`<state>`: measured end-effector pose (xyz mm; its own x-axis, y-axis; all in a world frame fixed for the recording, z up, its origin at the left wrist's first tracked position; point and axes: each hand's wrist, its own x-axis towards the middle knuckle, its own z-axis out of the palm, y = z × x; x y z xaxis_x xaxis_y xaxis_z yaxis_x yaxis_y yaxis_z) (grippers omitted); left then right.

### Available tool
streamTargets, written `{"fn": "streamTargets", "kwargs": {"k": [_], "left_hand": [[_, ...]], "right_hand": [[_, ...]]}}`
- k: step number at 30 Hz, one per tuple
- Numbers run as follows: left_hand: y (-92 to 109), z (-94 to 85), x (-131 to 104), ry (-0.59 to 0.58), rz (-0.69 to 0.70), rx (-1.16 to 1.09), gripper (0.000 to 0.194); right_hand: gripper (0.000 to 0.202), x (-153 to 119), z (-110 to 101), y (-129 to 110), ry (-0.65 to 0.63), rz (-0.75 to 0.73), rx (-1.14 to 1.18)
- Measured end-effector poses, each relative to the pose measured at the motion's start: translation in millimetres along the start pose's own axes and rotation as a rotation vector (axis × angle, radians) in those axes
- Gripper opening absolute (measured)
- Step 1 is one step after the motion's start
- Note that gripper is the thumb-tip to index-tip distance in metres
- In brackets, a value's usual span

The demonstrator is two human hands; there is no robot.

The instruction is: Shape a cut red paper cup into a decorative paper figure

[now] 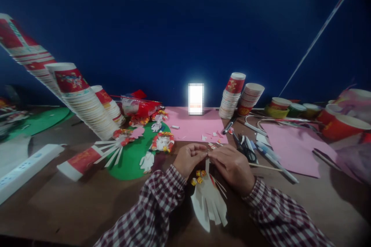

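A paper cup cut into strips (213, 202) lies near the table's front, its strips fanned out and several rolled into small yellow curls (199, 177). One strip rises from it to the fingertips of my left hand (189, 159), which are closed in a pinch. My right hand (233, 166) meets them from the other side, also with fingers pressed together on the strip's upper end. The exact end of the strip is mostly covered by the fingers. Both hands are above the table, just beyond the cut cup.
Tall stacks of paper cups (84, 104) lean at left, with shorter stacks (232, 96) at back right. A green sheet (124, 166) bears paper figures and curled cup pieces. Pink paper (191, 129) lies ahead. Scissors (247, 150) and pens are at right; a power strip (26, 170) is far left.
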<state>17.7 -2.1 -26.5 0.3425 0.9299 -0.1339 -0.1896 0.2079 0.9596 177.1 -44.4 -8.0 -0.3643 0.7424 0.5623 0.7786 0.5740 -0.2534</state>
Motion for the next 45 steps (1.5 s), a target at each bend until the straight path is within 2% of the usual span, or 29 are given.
{"fn": "streamTargets", "kwargs": {"k": [7, 16, 24, 32, 39, 45], "left_hand": [[2.4, 0.7, -0.9, 0.018, 0.016, 0.064, 0.032], [4.6, 2.0, -0.7, 0.014, 0.027, 0.066, 0.033], [4.6, 1.7, -0.6, 0.002, 0.057, 0.140, 0.037], [0.4, 2.6, 1.3, -0.079, 0.019, 0.085, 0.038], [5.6, 4.2, -1.7, -0.072, -0.055, 0.153, 0.032], [6.8, 3.9, 0.3, -0.069, -0.037, 0.156, 0.025]], "right_hand": [[0.018, -0.5, 3.4, -1.2, -0.011, 0.049, -0.011], [0.024, 0.1, 1.2, -3.5, -0.022, 0.086, 0.086], [0.019, -1.7, 3.9, -1.9, -0.045, 0.169, 0.106], [0.019, 0.2, -0.7, -2.9, -0.065, 0.179, 0.209], [0.020, 0.1, -5.4, 3.0, -0.030, 0.167, 0.149], [0.019, 0.1, -5.3, 5.5, -0.037, 0.182, 0.209]]}}
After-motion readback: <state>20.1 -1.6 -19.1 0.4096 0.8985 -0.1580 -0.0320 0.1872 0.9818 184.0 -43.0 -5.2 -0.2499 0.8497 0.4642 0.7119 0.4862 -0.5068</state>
